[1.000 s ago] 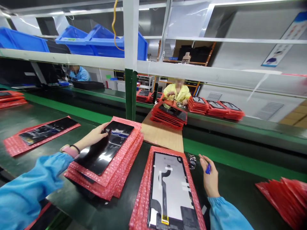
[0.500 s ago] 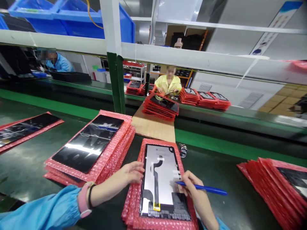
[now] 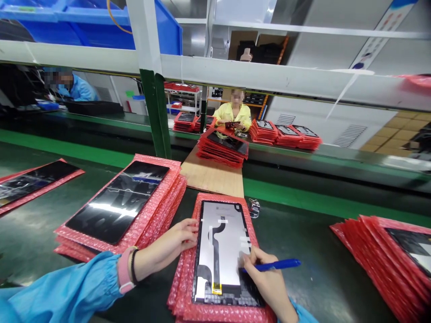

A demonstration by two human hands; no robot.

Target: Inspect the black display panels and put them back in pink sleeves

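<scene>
In front of me a tablet screen panel (image 3: 225,255) lies back side up on a stack of red bubble-wrap sheets (image 3: 188,287). Its back is silvery with a black flex cable, a yellow-framed connector and white tape pieces. My left hand (image 3: 182,237) rests at the panel's left edge, fingers stretched and nothing in them. Fingers of my right hand (image 3: 264,273) pinch a blue pen (image 3: 281,264) over the panel's lower right side. The pen points left; its tip is close to the panel, and whether it touches I cannot tell.
Left of my stack stands another pile with a glossy black screen (image 3: 119,199); a further screen (image 3: 37,181) lies beyond. Red-wrapped panels (image 3: 380,264) stand at the right. A wooden board (image 3: 213,177) bridges to the opposite bench, where a person in yellow (image 3: 232,114) sits among stacks.
My right hand has shifted down and inward over the panel, and the pen has tilted so its back end sits higher. My left hand stays at the left edge. The view has turned slightly.
</scene>
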